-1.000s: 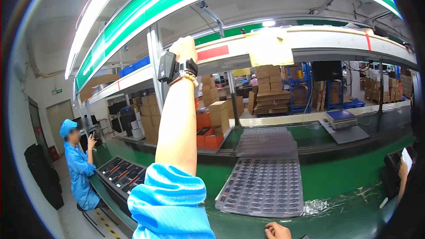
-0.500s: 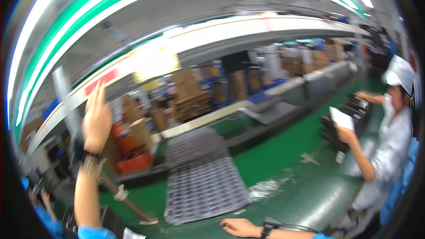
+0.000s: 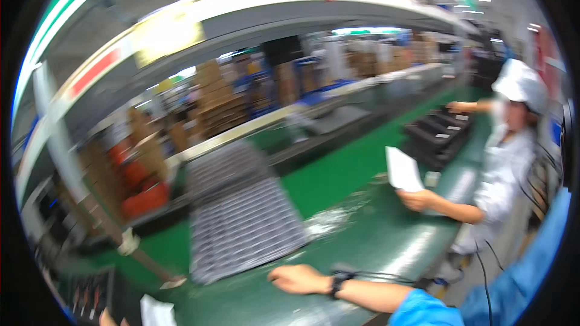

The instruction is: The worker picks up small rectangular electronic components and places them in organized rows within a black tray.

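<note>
My right hand (image 3: 297, 279), a black band on its wrist, rests palm down on the green work surface (image 3: 241, 309), just in front of a clear plastic tray (image 3: 241, 229). Its fingers are loosely bent and nothing shows in them. The tray has rows of small pockets. At the lower left edge only fingertips of my left hand (image 3: 107, 319) show, apart from each other. They are between a dark box (image 3: 90, 293) with small pieces in it and a white sheet (image 3: 157, 311). The rest of that hand is out of the picture.
On the right a co-worker in a white cap (image 3: 521, 81) holds a white sheet (image 3: 403, 169) beside black trays (image 3: 438, 133). A grey post (image 3: 78, 172) stands at the left. Crumpled clear film (image 3: 326, 222) lies by the tray. Cartons (image 3: 211, 96) stand behind the bench.
My left hand, raised and open before, has dropped to the lower left edge. My right hand stays on the surface. The view has turned right and down; the co-worker's sheet is lower.
</note>
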Demonstrator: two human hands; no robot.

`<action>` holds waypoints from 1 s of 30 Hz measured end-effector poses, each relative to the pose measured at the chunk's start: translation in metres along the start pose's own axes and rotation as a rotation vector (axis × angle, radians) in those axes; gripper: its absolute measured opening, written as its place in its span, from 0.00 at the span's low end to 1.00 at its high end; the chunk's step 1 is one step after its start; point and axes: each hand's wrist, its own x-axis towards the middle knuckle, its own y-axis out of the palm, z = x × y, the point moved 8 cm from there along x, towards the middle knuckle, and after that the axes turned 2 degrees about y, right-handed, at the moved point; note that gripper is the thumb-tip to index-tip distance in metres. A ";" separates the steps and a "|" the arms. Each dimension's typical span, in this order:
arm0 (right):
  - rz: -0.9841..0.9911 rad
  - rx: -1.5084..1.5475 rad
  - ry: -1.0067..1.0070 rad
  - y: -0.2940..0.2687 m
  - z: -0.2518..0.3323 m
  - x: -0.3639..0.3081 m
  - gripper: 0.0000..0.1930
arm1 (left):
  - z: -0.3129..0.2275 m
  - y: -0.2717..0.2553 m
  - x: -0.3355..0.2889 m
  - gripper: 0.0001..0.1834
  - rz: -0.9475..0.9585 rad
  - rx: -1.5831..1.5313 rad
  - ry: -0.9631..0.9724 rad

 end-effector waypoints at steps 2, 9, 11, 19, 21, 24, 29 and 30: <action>0.007 -0.064 0.037 -0.003 -0.010 -0.002 0.16 | 0.043 0.053 -0.012 0.30 0.011 -0.154 -0.144; -0.144 0.056 0.019 -0.014 0.014 -0.016 0.05 | 0.022 0.033 -0.012 0.30 -0.181 -0.359 -0.107; -0.126 0.289 0.057 0.006 0.023 -0.001 0.04 | -0.001 0.022 -0.018 0.28 -0.233 -0.419 -0.023; 0.232 1.363 0.296 0.071 0.191 0.045 0.25 | -0.187 -0.063 -0.041 0.21 -0.308 -0.567 0.488; 0.027 1.285 0.370 0.053 0.191 0.041 0.13 | -0.214 -0.073 -0.062 0.22 -0.378 -0.403 0.659; -0.032 1.177 0.464 0.050 0.158 0.017 0.16 | -0.182 -0.052 -0.076 0.20 -0.541 -0.274 0.446; -0.097 1.167 0.524 -0.018 0.096 -0.056 0.24 | -0.089 -0.040 -0.087 0.07 -0.507 -0.324 0.296; -0.093 1.147 0.523 -0.031 0.086 -0.069 0.25 | -0.091 -0.035 -0.094 0.06 -0.521 -0.325 0.412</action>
